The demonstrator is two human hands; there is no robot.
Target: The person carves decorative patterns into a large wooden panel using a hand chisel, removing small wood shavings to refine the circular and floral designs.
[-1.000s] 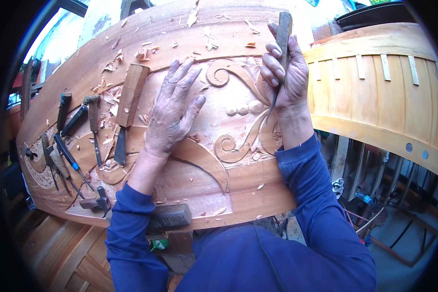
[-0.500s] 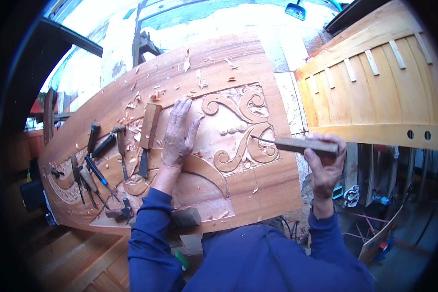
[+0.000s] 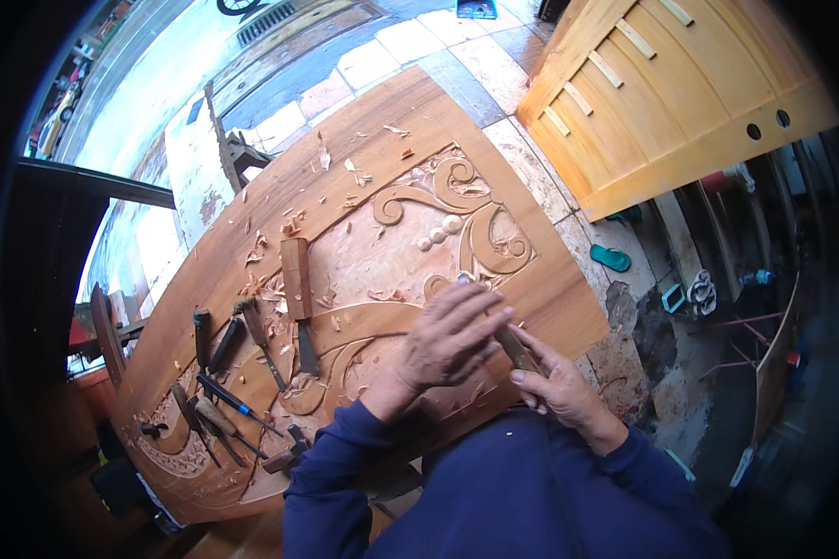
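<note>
My right hand (image 3: pixel 564 387) is closed around the wooden handle of a carving chisel (image 3: pixel 513 349), which slants up to the left over the near right part of the carved wooden panel (image 3: pixel 569 312). My left hand (image 3: pixel 449 337) is beside the handle with its fingers stretched out, covering most of the blade; whether it touches the blade I cannot tell. Raised scrolls (image 3: pixel 482 238) and a row of round beads (image 3: pixel 438 233) stand out from the panel just beyond my hands. A wide chisel (image 3: pixel 296 284) with a thick wooden handle lies on the panel left of my left hand.
Several carving tools (image 3: pixel 224 415) and a small hammer (image 3: pixel 289 452) lie on the panel's left part. Wood shavings (image 3: pixel 354 172) are scattered across it. A pale wooden door (image 3: pixel 643 121) stands at the right, with a green slipper (image 3: pixel 611 257) on the floor below it.
My right hand has brought the chisel down and left, toward my body. My left hand has moved right and nearer, from the panel's middle to the chisel. The view has turned and shifted.
</note>
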